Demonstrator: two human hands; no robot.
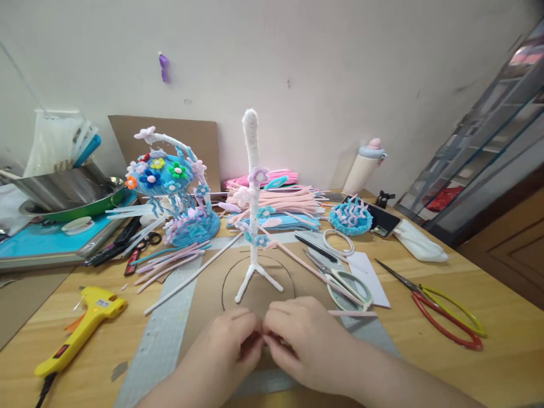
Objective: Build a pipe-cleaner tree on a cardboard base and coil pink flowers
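Observation:
My left hand (232, 340) and my right hand (301, 340) meet low in the middle, thumbs and fingertips pinched together. Whatever lies between the fingertips is hidden by the fingers. A pale pink pipe cleaner (355, 313) shows to the right of my right hand; I cannot tell whether it is held. Just beyond the hands stands a white wrapped stem (252, 147) on splayed legs, decorated with small fuzzy flowers (258, 175) and leaves. Under it is a brown cardboard sheet (204, 300) with a drawn circle.
On the left lie a yellow glue gun (85, 323) and a blue flowered pipe-cleaner model (159, 175). Bundles of pipe cleaners (284, 201) lie behind the stem. To the right are pale green scissors (346, 283), red-and-yellow scissors (442, 314), a blue fuzzy ring (351, 221) and a bottle (361, 167).

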